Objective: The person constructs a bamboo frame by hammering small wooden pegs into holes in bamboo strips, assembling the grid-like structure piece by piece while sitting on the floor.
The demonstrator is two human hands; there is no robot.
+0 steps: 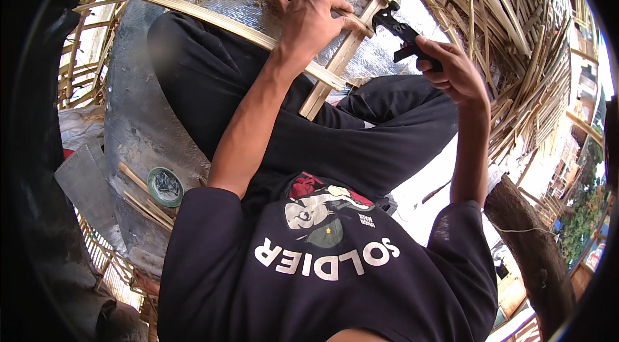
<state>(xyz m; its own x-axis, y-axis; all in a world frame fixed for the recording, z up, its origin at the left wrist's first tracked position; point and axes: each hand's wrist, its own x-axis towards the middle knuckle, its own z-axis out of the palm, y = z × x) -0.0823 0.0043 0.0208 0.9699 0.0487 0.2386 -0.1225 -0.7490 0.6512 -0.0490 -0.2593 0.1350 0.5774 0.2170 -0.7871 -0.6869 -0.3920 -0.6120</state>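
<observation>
A lattice of pale bamboo strips lies over my crossed legs, its slats meeting at joints. My left hand is curled around one slat close to where it crosses the long upright strip, fingers bent over it. In my right hand is a black multi-tool with a hooked, claw-like head and a split handle. That head points at the same joint, just right of it; whether they touch, I cannot tell. The slat's far part is hidden behind my left hand.
A heap of split bamboo strips stands at the right, above a thick log. On the grey sheet at the left is a green-rimmed bowl with small metal pieces, beside loose sticks.
</observation>
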